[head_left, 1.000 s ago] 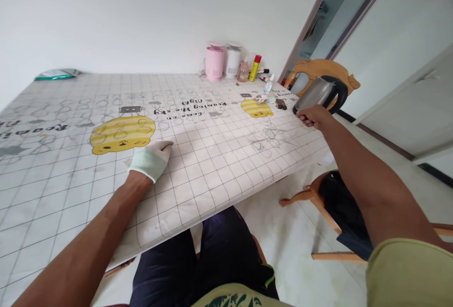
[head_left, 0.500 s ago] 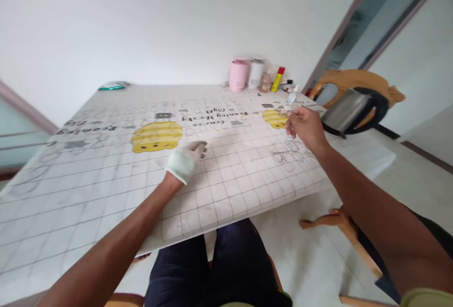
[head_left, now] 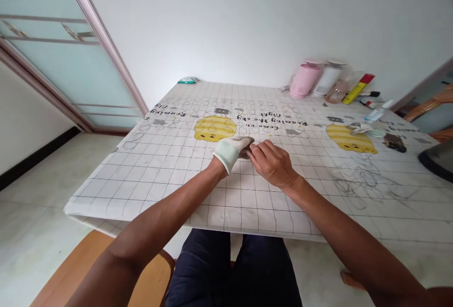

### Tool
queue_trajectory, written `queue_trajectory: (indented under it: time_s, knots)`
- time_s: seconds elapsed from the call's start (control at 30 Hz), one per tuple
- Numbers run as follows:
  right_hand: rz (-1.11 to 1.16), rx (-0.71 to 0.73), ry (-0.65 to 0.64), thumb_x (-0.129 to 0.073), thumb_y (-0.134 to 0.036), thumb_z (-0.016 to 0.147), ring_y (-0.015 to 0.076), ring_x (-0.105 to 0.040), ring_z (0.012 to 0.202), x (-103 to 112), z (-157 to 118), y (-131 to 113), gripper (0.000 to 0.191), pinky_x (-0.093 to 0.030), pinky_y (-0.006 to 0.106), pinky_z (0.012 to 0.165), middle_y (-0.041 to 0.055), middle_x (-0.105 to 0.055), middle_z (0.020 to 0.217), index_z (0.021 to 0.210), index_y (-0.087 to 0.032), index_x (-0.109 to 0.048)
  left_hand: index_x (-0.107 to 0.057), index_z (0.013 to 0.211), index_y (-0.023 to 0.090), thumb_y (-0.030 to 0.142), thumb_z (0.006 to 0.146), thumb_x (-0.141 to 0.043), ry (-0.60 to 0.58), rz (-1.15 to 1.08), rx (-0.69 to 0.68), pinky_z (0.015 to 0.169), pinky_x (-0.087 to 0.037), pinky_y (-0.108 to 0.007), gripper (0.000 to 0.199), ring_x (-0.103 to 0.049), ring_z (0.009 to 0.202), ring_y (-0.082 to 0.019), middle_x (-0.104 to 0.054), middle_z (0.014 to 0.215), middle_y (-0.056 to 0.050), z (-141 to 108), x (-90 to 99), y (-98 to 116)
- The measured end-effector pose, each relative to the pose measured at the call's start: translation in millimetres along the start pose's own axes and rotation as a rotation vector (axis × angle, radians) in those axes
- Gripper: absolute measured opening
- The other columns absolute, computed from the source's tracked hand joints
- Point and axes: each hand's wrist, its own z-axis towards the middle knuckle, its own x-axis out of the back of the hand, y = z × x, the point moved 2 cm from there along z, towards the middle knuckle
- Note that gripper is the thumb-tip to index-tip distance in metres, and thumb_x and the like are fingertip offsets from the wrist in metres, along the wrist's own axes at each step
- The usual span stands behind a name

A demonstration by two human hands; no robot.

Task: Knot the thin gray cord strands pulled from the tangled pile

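My left hand [head_left: 236, 147] wears a white work glove [head_left: 226, 152] with a pale mint cuff and greyish fingers. It is over the middle of the table, just below a printed yellow bear-like figure. My bare right hand [head_left: 269, 161] meets it there, its curled fingers closed on the glove's finger end. The left fingertips are hidden behind the right hand, so whether they are bent does not show. Another glove [head_left: 377, 133], pale with a dark part, lies crumpled on the right of the table.
A checked cloth [head_left: 148, 189] with printed lettering covers the table. Tangled dark threads [head_left: 364, 182] lie at the right. By the wall stand a pink canister [head_left: 304, 81], a white canister [head_left: 327, 80] and small bottles. A kettle [head_left: 440, 158] is at the right edge, and a wooden chair [head_left: 88, 269] at lower left.
My right hand has come from the table's right side to the gloved left hand and taken hold of its glove. The view has swung left. The loose glove now shows at the right.
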Motion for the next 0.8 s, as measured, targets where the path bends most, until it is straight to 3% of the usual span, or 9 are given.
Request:
queue_trajectory:
  time_s: [0.07, 0.13, 0.2, 0.3, 0.37, 0.43, 0.6, 0.8]
  knots:
    - [0.133, -0.083, 0.024, -0.057, -0.024, 0.107, 0.0245, -0.068, 0.09, 4, 1, 4, 0.014, -0.055, 0.038, 0.072, 0.0103, -0.074, 0.097, 0.112, -0.019, -0.069, -0.076, 0.098, 0.013, 0.019, 0.097, -0.066, 0.032, 0.036, 0.02, 0.068, -0.055, -0.024, 0.012, -0.067, 0.071, -0.011, -0.074, 0.085, -0.005, 4, 7.7, 2]
    - [0.255, -0.276, 0.071, -0.059, -0.029, 0.106, 0.0261, -0.07, 0.098, 8, 2, 15, 0.016, -0.057, 0.038, 0.073, 0.0131, -0.075, 0.108, 0.114, -0.02, -0.069, -0.076, 0.096, 0.012, 0.017, 0.098, -0.064, 0.061, 0.107, 0.019, 0.062, -0.05, -0.023, 0.014, -0.065, 0.067, -0.01, -0.074, 0.082, -0.006, 7, 12.1, 8]
    - [0.408, -0.507, 0.05, -0.061, -0.036, 0.105, 0.0252, -0.072, 0.093, 7, 4, 28, 0.02, -0.057, 0.036, 0.068, 0.0115, -0.076, 0.105, 0.113, -0.021, -0.069, -0.077, 0.095, 0.012, 0.016, 0.097, -0.065, 0.052, 0.17, -0.004, 0.06, -0.049, -0.024, 0.013, -0.064, 0.065, -0.011, -0.073, 0.081, -0.006, 11, 13.1, 14]
    - [0.743, -0.733, -0.125, -0.066, -0.046, 0.101, 0.0214, -0.073, 0.077, -4, 5, 40, 0.026, -0.055, 0.032, 0.06, 0.0053, -0.077, 0.09, 0.111, -0.022, -0.071, -0.078, 0.097, 0.013, 0.017, 0.096, -0.065, 0.023, 0.241, -0.032, 0.061, -0.049, -0.025, 0.013, -0.064, 0.066, -0.011, -0.075, 0.084, -0.007, 16, 12.1, 20]
    - [0.907, -0.789, -0.187, -0.066, -0.046, 0.101, 0.0183, -0.071, 0.066, -11, 6, 41, 0.025, -0.054, 0.03, 0.057, 0.0031, -0.076, 0.083, 0.105, -0.023, -0.073, -0.078, 0.098, 0.013, 0.018, 0.096, -0.064, 0.011, 0.288, -0.031, 0.06, -0.049, -0.025, 0.015, -0.064, 0.066, -0.011, -0.076, 0.085, -0.008, 17, 11.0, 21]
    - [0.957, -0.83, -0.148, -0.063, -0.045, 0.103, 0.0154, -0.066, 0.055, -17, 6, 38, 0.026, -0.051, 0.028, 0.052, 0.0016, -0.074, 0.076, 0.099, -0.023, -0.074, -0.078, 0.099, 0.013, 0.021, 0.097, -0.063, 0.018, 0.312, -0.039, 0.06, -0.049, -0.025, 0.016, -0.066, 0.067, -0.012, -0.077, 0.088, -0.008, 15, 9.6, 19]
    - [0.894, -0.929, 0.048, -0.061, -0.049, 0.102, 0.0137, -0.06, 0.044, -25, 4, 29, 0.03, -0.046, 0.027, 0.045, -0.0007, -0.069, 0.064, 0.097, -0.022, -0.073, -0.076, 0.101, 0.013, 0.026, 0.097, -0.064, 0.066, 0.28, -0.023, 0.058, -0.049, -0.025, 0.018, -0.068, 0.069, -0.013, -0.079, 0.095, -0.01, 6, 1.6, -2]
    - [0.841, -0.936, 0.068, -0.059, -0.042, 0.103, 0.0144, -0.058, 0.043, -31, 4, 22, 0.025, -0.044, 0.028, 0.045, -0.0016, -0.067, 0.061, 0.096, -0.022, -0.071, -0.075, 0.099, 0.014, 0.025, 0.095, -0.066, 0.114, 0.144, -0.02, 0.058, -0.049, -0.024, 0.015, -0.067, 0.067, -0.012, -0.077, 0.091, -0.008, 8, -4.4, -22]
